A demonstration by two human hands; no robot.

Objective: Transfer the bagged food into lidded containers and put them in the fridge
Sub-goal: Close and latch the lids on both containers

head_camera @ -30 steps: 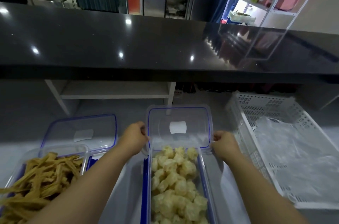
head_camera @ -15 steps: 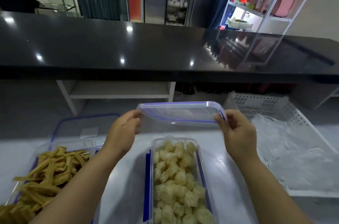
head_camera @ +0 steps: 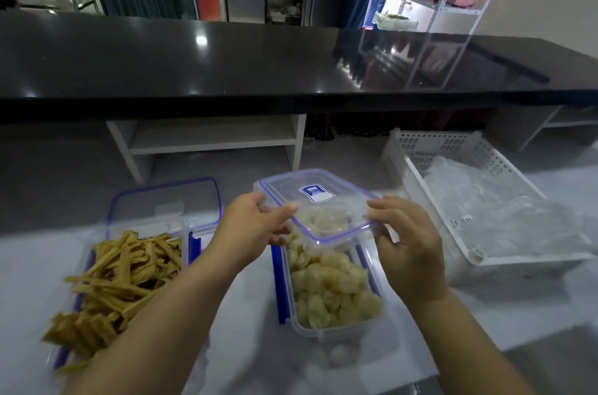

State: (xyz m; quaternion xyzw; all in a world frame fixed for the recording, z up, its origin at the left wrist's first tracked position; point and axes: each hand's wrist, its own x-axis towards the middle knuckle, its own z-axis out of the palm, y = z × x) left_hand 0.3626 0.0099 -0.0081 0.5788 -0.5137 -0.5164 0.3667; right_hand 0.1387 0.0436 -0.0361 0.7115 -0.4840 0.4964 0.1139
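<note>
- Pale, glossy worktop in the foreground, with a long black counter raised behind it, mirroring ceiling lights and shelving.
- Under the black counter, a white open shelf unit.
- Beyond the counter: white metal rack with pink and orange bags, steel cabinet doors, a dark blue curtain.
- Clear lid with blue seal and blue label, held tilted over the far end of a clear container full of pale puffy food pieces; blue latches on the container's long sides.
- Left hand pinching the lid's left edge, thumb on top, fingers curled beneath.
- Right hand gripping the lid's right edge, fingers bent around it.
- To the left, a second container heaped with tan strips, uncovered; its own lid flat on the worktop just behind.
- To the right, a white perforated basket holding crumpled clear plastic bags.
</note>
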